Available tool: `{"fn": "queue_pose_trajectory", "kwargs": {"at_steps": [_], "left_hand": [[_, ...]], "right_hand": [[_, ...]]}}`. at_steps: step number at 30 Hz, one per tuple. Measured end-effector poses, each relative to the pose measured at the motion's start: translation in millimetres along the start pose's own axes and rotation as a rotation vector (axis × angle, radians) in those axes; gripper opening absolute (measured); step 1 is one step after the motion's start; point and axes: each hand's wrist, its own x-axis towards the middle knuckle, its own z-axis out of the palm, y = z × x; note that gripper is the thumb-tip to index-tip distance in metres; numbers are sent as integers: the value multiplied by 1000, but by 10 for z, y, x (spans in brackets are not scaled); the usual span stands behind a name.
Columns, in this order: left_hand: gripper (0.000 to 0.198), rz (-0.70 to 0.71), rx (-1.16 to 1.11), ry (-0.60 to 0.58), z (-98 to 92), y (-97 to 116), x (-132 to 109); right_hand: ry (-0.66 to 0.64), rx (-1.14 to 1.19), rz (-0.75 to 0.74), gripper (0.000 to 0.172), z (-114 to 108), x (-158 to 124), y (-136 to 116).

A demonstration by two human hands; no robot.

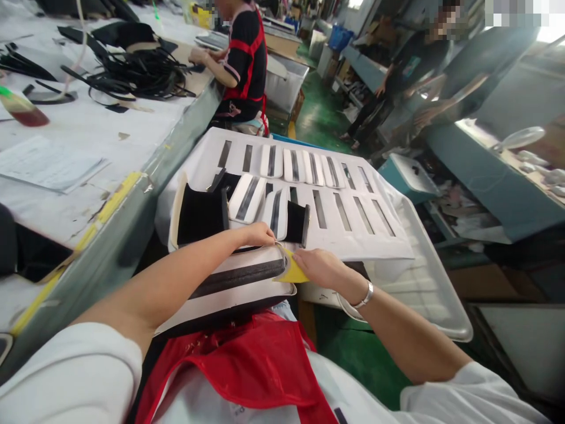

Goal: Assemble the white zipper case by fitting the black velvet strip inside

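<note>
A white bag-like piece with a broad black stripe point(241, 274) lies across my lap. At its upper right corner, my left hand point(258, 235) is closed on the edge; the fingertips are partly hidden. My right hand point(320, 266) pinches a thin yellow piece point(293, 271), which sits against the right end of the white piece. Just beyond my hands stand two small white pieces with dark stripes, one leaning point(247, 198) and one more upright point(276, 215). Left of them is an open black-lined piece with a pale edge point(200, 215).
A white slotted board point(353, 206) holds several striped pieces point(293, 166) in front of me, above a translucent plastic tub point(441, 294). On the left runs a worktable point(132, 126) with a heap of black straps point(132, 65). A seated co-worker point(245, 53) works beyond; other people stand right.
</note>
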Motion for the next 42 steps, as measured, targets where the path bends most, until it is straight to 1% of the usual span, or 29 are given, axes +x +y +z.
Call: {"fn": "queue_pose_trajectory", "kwargs": {"at_steps": [3,6,8,10,13,15,17,18,19,20,22,24,25,26,29,31,35,37,39,40,42], "left_hand": [[25,69,107,12,-27,20,29],[24,151,217,18,-41,55,14],[25,190,293,34,-38,79,-14],[26,218,358,61,-22,97,-48],[28,275,492,109,30,91,-103],[30,351,609,137,80,53,-135],[31,433,637,158,126,-9,-150],[31,458,575,165,144,-44,-148],[30,458,461,172,155,-78,-140],[28,424,303,169,160,-109,-125],[24,255,-132,98,157,-155,-78],[26,65,-508,-15,153,-176,-18],[30,-5,-621,-65,155,-178,13],[34,-52,-682,-103,161,-174,43],[45,-128,-711,-150,193,-145,103],[48,-161,-738,-174,210,-120,109],[56,-159,-814,-269,194,-88,52],[62,-158,-842,-321,175,-86,22],[67,-161,-855,-348,162,-93,8],[66,-162,-848,-342,161,-99,10],[56,-150,-818,-305,164,-114,30]], "right_hand": [[-38,-137,-54,30,-6,92,3],[-65,-226,-121,22,0,111,-34],[-64,-257,-93,24,5,96,-88],[-65,-268,-27,27,7,80,-149],[-109,-260,25,27,-3,70,-217],[-128,-258,35,27,-16,66,-244],[-134,-260,51,29,-28,59,-265],[-134,-256,61,31,-32,55,-273],[-130,-243,74,33,-33,50,-279],[-119,-225,88,34,-32,47,-284],[-88,-176,115,36,-19,43,-286],[-76,-134,146,37,2,46,-284],[-78,-124,156,37,15,50,-283],[-82,-119,162,38,26,55,-284],[-89,-118,185,38,47,68,-300],[-85,-112,217,39,32,52,-312],[-22,-109,229,42,-42,-84,-258],[26,-84,290,44,-36,-156,-173],[46,-45,356,46,42,-176,-72],[43,-15,361,46,104,-160,-26],[29,61,331,46,246,-89,43]]}}
